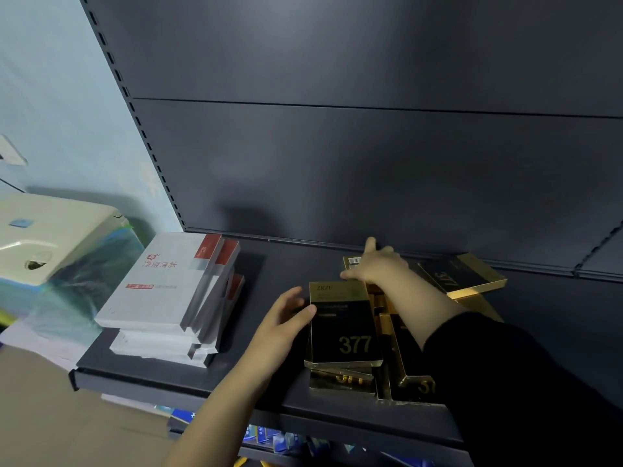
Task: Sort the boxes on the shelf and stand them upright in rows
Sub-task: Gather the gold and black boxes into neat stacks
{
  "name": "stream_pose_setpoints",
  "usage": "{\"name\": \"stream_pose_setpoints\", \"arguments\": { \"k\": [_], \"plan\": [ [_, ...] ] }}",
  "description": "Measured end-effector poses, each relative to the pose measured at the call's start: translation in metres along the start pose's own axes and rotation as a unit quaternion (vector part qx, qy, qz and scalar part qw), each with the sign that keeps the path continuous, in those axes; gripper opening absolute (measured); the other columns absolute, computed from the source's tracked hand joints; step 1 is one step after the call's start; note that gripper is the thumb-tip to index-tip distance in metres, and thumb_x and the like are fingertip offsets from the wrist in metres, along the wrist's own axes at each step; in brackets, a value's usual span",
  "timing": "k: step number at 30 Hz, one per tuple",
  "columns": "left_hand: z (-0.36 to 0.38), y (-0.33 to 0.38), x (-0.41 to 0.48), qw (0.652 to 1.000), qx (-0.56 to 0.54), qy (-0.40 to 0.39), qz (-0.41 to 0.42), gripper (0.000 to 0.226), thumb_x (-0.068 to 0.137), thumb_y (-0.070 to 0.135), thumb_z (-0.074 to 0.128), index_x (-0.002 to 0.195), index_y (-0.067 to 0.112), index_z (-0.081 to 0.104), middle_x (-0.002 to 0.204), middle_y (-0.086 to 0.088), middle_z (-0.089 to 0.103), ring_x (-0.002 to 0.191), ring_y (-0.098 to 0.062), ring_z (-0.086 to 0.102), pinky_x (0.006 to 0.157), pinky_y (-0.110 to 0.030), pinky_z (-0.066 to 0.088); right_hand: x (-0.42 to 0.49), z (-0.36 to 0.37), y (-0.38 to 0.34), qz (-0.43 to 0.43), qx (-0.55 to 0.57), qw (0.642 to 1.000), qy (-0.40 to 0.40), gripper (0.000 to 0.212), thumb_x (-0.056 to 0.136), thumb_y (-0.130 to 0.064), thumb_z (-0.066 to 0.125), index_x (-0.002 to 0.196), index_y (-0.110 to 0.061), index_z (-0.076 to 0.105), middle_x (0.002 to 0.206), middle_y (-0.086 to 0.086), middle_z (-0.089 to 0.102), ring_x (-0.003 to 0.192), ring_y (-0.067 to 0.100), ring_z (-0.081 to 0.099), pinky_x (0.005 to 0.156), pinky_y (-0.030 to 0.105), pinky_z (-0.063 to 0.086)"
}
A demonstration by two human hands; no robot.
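A pile of black-and-gold boxes marked 377 lies flat on the dark shelf (175, 382). My left hand (281, 320) grips the left edge of the top black-and-gold box (349, 326), thumb on its face. My right hand (376, 264) reaches over the pile to the back and rests with straight fingers on a gold box with a barcode (352, 261); what lies under the palm is hidden. Another 377 box (463, 274) lies flat at the back right. At the shelf's left end, a stack of white-and-red boxes (161, 291) lies askew.
The shelf's dark back panel (371, 170) rises right behind the boxes. A bare strip of shelf separates the white stack from the gold pile. A cream-coloured appliance (50, 237) wrapped in plastic stands left of the shelf. Blue packages (269, 436) sit on the shelf below.
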State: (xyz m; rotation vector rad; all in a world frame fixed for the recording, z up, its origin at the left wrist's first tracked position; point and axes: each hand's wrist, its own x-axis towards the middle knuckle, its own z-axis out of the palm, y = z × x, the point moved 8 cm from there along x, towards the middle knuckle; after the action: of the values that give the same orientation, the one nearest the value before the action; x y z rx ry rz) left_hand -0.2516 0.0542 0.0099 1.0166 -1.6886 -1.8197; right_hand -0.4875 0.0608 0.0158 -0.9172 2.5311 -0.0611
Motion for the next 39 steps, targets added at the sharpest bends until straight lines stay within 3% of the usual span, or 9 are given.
{"name": "stream_pose_setpoints", "arguments": {
  "k": [6, 9, 13, 16, 18, 21, 25, 29, 39],
  "plan": [
    [-0.023, 0.013, -0.005, 0.997, -0.043, 0.062, 0.032, 0.032, 0.088, 0.016, 0.065, 0.113, 0.035, 0.059, 0.125, 0.005, 0.06, 0.118, -0.006, 0.054, 0.109, -0.034, 0.037, -0.001, -0.032, 0.006, -0.046, 0.229, 0.971, 0.054, 0.105, 0.069, -0.041, 0.076, 0.147, -0.035, 0.004, 0.146, 0.016, 0.027, 0.128, 0.038, 0.039, 0.1, 0.05, 0.043],
    [-0.025, 0.023, -0.005, 0.991, -0.079, 0.086, 0.06, 0.029, 0.077, 0.028, 0.073, 0.104, 0.036, 0.065, 0.113, 0.006, 0.065, 0.114, -0.012, 0.059, 0.106, -0.036, 0.04, -0.026, -0.054, 0.017, -0.068, 0.515, 0.847, 0.114, 0.105, 0.073, -0.019, 0.077, 0.146, -0.043, 0.006, 0.151, 0.008, 0.022, 0.13, 0.034, 0.039, 0.101, 0.05, 0.044],
    [-0.016, 0.038, 0.001, 0.988, -0.098, 0.09, 0.082, 0.019, 0.086, 0.019, 0.064, 0.104, 0.025, 0.063, 0.077, 0.016, 0.066, 0.083, -0.009, 0.061, 0.083, -0.029, 0.045, -0.069, -0.061, 0.014, -0.154, 0.737, 0.657, 0.039, 0.087, 0.082, 0.012, 0.062, 0.142, -0.035, 0.022, 0.136, 0.004, 0.036, 0.115, 0.023, 0.053, 0.099, 0.049, 0.05],
    [0.007, 0.051, 0.005, 0.99, -0.126, 0.041, 0.056, 0.01, 0.093, 0.023, 0.056, 0.102, 0.021, 0.059, 0.083, -0.004, 0.07, 0.075, -0.015, 0.065, 0.073, -0.028, 0.045, -0.102, -0.062, 0.009, -0.208, 0.765, 0.61, 0.006, 0.075, 0.083, 0.021, 0.055, 0.137, -0.025, 0.029, 0.12, -0.004, 0.04, 0.109, 0.016, 0.053, 0.097, 0.041, 0.051],
    [0.03, 0.057, 0.008, 0.991, -0.127, -0.031, 0.029, 0.037, 0.087, 0.045, 0.051, 0.114, 0.02, 0.055, 0.1, -0.01, 0.075, 0.087, -0.021, 0.07, 0.077, -0.031, 0.046, -0.12, -0.059, 0.007, -0.254, 0.733, 0.631, 0.009, 0.077, 0.079, 0.017, 0.063, 0.133, -0.029, 0.031, 0.119, -0.003, 0.042, 0.112, 0.018, 0.052, 0.095, 0.036, 0.051],
    [0.046, 0.062, 0.013, 0.979, -0.198, -0.05, 0.005, 0.05, 0.089, 0.048, 0.051, 0.126, 0.016, 0.05, 0.107, -0.011, 0.073, 0.091, -0.025, 0.071, 0.077, -0.033, 0.05, -0.132, -0.045, 0.009, -0.31, 0.697, 0.646, 0.001, 0.092, 0.055, -0.024, 0.093, 0.125, -0.034, 0.033, 0.125, 0.002, 0.043, 0.115, 0.018, 0.052, 0.097, 0.037, 0.049],
    [0.033, 0.067, 0.022, 0.972, -0.233, 0.02, 0.024, 0.029, 0.093, 0.018, 0.053, 0.122, 0.017, 0.055, 0.099, -0.006, 0.068, 0.08, -0.018, 0.067, 0.067, -0.031, 0.054, -0.136, -0.039, 0.023, -0.262, 0.824, 0.499, -0.06, 0.086, 0.052, -0.061, 0.082, 0.118, -0.018, 0.046, 0.111, 0.009, 0.055, 0.109, 0.024, 0.057, 0.089, 0.044, 0.054],
    [0.035, 0.078, 0.016, 0.984, -0.159, -0.003, 0.077, 0.043, 0.091, 0.007, 0.055, 0.125, 0.034, 0.055, 0.104, 0.002, 0.07, 0.091, -0.02, 0.069, 0.08, -0.041, 0.057, -0.13, -0.03, 0.038, -0.186, 0.797, 0.574, -0.035, 0.06, 0.08, -0.059, 0.032, 0.114, -0.014, 0.054, 0.095, 0.006, 0.053, 0.092, 0.018, 0.059, 0.076, 0.035, 0.051],
    [0.037, 0.09, 0.01, 0.986, -0.099, -0.067, 0.118, 0.054, 0.089, 0.003, 0.059, 0.133, 0.033, 0.05, 0.092, -0.008, 0.076, 0.084, -0.02, 0.072, 0.073, -0.026, 0.057, -0.135, 0.007, 0.024, -0.162, 0.694, 0.678, -0.179, 0.051, 0.079, -0.033, 0.065, 0.128, -0.023, 0.054, 0.121, 0.005, 0.069, 0.11, 0.022, 0.067, 0.089, 0.043, 0.055]
  ]
}}
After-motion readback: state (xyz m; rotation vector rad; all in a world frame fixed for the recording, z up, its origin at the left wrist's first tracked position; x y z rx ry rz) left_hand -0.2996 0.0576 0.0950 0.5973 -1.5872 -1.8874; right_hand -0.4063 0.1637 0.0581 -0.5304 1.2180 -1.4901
